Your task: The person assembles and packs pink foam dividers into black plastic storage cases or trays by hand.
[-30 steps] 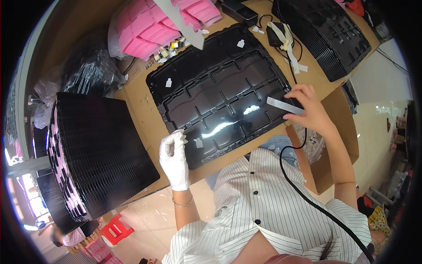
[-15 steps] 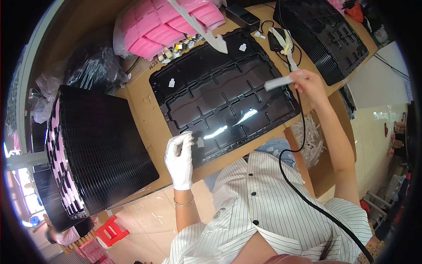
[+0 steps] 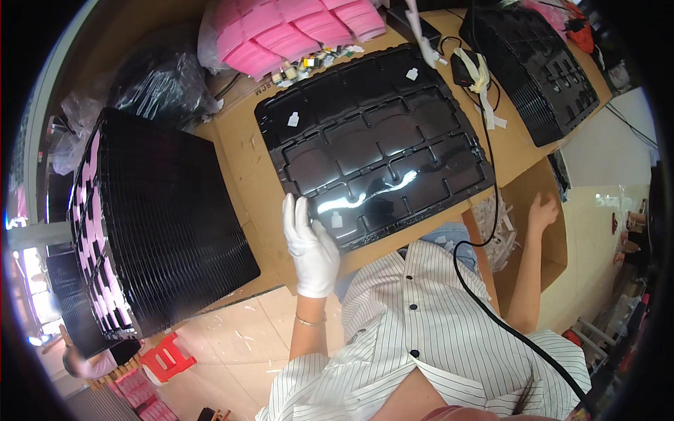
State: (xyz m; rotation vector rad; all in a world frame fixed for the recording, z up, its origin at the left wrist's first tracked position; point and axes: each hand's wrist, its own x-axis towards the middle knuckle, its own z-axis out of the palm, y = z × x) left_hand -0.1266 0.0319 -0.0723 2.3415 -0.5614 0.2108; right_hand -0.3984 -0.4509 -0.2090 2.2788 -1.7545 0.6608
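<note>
A black moulded plastic tray (image 3: 379, 151) lies in front of me, with white bottle-shaped pieces, one of them a small white piece (image 3: 337, 219) near its lower left corner. My left hand (image 3: 309, 249), in a white glove, rests at that corner. Its fingers are stretched out along the tray's edge and hold nothing that I can see. Bare and off to the right, my right hand (image 3: 543, 212) is over an open cardboard box (image 3: 544, 249). Its fingers are loosely bent and apart, with nothing visible in them. White strip scraps (image 3: 493, 224) lie beside the box.
Stacks of black trays stand left (image 3: 165, 231) and far right (image 3: 530, 70). Behind the tray are pink sheets (image 3: 295, 31) and small parts. A pale strip (image 3: 423, 38) hangs at the far edge. A black cable (image 3: 484, 309) crosses my right side.
My right hand has moved down and right to the box; the pale strip it held is gone from it. My left fingers have straightened at the tray corner. The hanging strip has swung right.
</note>
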